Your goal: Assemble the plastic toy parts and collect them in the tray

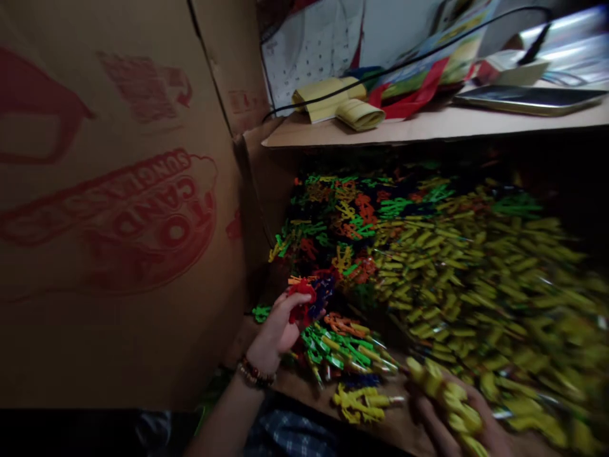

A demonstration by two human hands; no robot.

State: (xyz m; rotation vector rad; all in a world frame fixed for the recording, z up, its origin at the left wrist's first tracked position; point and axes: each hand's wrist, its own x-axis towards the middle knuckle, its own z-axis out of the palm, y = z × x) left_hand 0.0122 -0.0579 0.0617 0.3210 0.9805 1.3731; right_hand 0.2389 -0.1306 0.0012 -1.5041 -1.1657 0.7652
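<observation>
My left hand (280, 320), with a beaded bracelet at the wrist, is closed round a small bunch of red and dark blue plastic toy figures (320, 297). Just below it lie green toy figures (333, 348) joined to clear tubes with yellow parts, with an orange figure (346, 325) among them. Nearer to me is a group of yellow toy figures (359, 403). At the lower right, my right hand (486, 416) is curled round several yellow plastic pieces (451, 400); motion smears their exact shape.
Loose coloured figures (349, 206) fill the back left of the box. A large heap of yellow-topped tubes (457, 273) covers the right. A tall printed cardboard wall (157, 343) bounds the left. Above, a cardboard shelf (419, 130) holds a phone (528, 98), yellow folded pieces (328, 98) and a cable.
</observation>
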